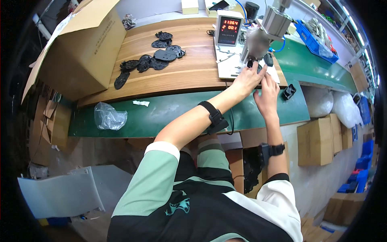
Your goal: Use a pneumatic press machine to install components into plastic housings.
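My left hand (248, 80) reaches across to the base of a bench press (278, 22), its fingertips around a small black plastic part (260, 67) beneath the press head. Fingers cover much of that part, and the area above it is blurred. Close on the right, my right hand (267, 97) has its fingers stretched toward the same spot, thumb apart, with nothing visible in it. Both hands are over the white base plate (226, 69) or its front edge. Another black piece (289, 92) lies on the green bench to the right.
A counter box (229, 30) with red lit digits stands left of the press. Several black oval plastic parts (161, 56) lie on the wooden board (193, 68). A large carton (86, 56) and a clear plastic bag (110, 116) are at left, a blue tray (314, 42) at back right.
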`<state>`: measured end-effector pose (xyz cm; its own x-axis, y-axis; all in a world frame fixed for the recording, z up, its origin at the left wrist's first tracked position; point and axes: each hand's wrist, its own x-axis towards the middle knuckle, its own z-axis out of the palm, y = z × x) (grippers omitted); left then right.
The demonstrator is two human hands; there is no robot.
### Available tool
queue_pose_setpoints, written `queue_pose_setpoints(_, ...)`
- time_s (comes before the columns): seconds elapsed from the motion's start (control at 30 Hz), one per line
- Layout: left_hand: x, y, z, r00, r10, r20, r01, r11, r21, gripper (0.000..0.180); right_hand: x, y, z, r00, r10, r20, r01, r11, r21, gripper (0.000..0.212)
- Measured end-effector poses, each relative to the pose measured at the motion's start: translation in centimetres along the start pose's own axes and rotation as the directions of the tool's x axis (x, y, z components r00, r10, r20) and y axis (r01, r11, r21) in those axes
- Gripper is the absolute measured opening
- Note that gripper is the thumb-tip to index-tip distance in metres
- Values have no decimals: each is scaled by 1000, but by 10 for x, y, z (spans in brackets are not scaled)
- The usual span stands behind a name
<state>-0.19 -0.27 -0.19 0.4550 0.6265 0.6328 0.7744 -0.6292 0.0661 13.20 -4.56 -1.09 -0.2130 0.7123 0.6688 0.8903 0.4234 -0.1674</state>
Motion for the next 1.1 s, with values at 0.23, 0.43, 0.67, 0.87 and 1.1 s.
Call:
queue_pose_setpoints(0.23, -29, -42, -20, 982, -46, -184, -1, 969, -247, 65, 15, 10, 17, 991, -6, 130, 14, 998, -55, 43)
queue_pose_setpoints(0.43, -79, -224, -79, 893, -444, -70, 444, 848, 288, 53, 30, 11, 6, 991, -52, 123, 63, 994, -89, 39)
queue_pose_setpoints(0.67, -140, -323, -100, 408, -871, 275, 772, 489, 405, 95, 26, 9, 13, 988, -24, 149, 31, 999, -40, 38)
queue_pose_setpoints(0.87, -146, -293, -111, 653, -757, 2, 744, 642, 187, 74, 22, 4, 11, 989, -17, 145, 21, 999, -27, 39)
queue_pose_setpoints(1.1, -133, -188, -121, 915, -402, -39, 398, 913, -89, 26, 23, 9, 9, 994, 14, 111, -11, 1000, -29, 35)
